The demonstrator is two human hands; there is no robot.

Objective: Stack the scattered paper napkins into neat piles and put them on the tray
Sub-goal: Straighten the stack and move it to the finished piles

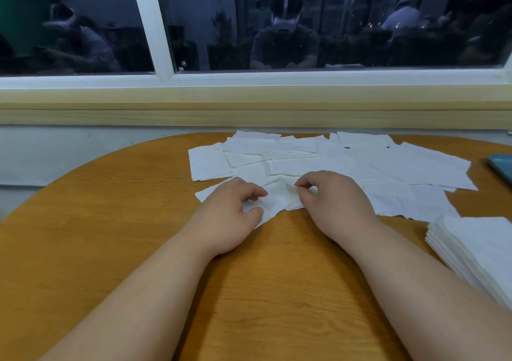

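Hands working on loose napkins, head view. The left hand [235, 208] and right hand [332, 197] both lie left of the stack [476, 252], on the nearest napkin [277, 202]. The left hand's fingers are curled, and thumb and fingertips pinch the sheet. The right hand's thumb and forefinger pinch its edge narrowly, with the other fingers tucked. This two-handed hold probably serves to free one thin sheet without dragging its neighbours.

The loose napkins [332, 161] lie flat and overlapping, left of the stack and beyond it, so none is yet sorted. The stack itself is squared and rests on the table [249, 291], apparently placed so the right hand can reach it. The tray [502, 166] shows only as a blue-green corner beyond the stack. Its identity is a judgement, and nothing is visible on it.

Counts:
- Hands: two.
- Stack: one, its sheets too thin to count.
- Tray: one.
- Loose napkins: more than a dozen, the exact number hidden by overlap.
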